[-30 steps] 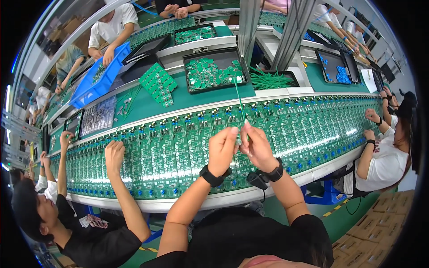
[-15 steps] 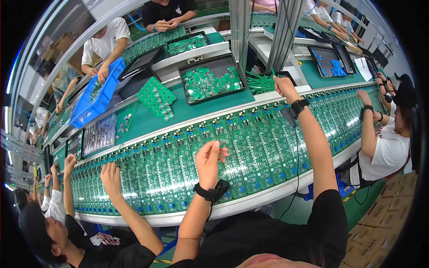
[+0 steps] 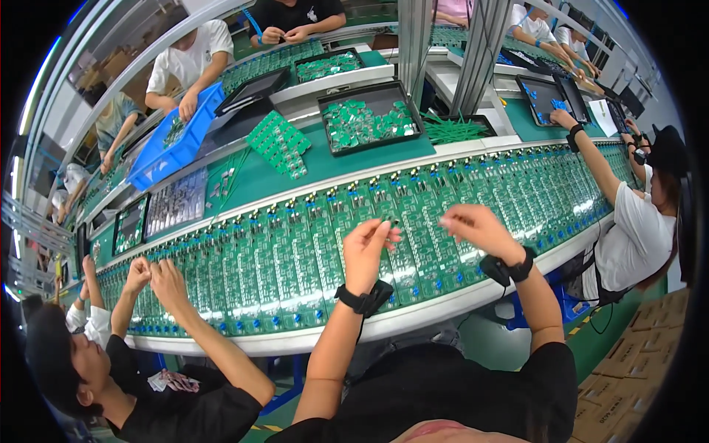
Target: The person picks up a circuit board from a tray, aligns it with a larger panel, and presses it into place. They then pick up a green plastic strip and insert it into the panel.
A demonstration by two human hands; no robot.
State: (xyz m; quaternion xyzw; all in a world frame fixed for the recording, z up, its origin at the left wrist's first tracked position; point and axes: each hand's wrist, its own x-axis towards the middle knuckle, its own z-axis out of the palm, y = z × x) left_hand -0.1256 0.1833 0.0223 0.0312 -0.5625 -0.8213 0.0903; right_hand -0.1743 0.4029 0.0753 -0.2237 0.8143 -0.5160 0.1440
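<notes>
A long row of green circuit boards (image 3: 325, 251) fills the curved line in front of me. Over the middle of it is my left hand (image 3: 365, 255), palm turned up, thumb and fingers pinching a small green-and-dark piece (image 3: 389, 221), perhaps a little circuit board. To its right, my right hand (image 3: 480, 230) hovers above the boards with its fingertips drawn together. Whatever that pinch contains is too small to make out. The two hands are apart, and each wrist wears a black strap.
Beyond the line stand a black tray (image 3: 369, 150) of small green boards and a tray of thin green strips (image 3: 454, 131). Green board panels (image 3: 277, 144) and a blue bin (image 3: 166, 159) lie left. Co-workers' arms (image 3: 214, 351) reach in on both sides; metal posts (image 3: 478, 66) rise behind.
My right hand has come back from the strip tray toward my left hand. The left hand still pinches its piece. The right-hand co-worker now reaches into the tray of blue parts.
</notes>
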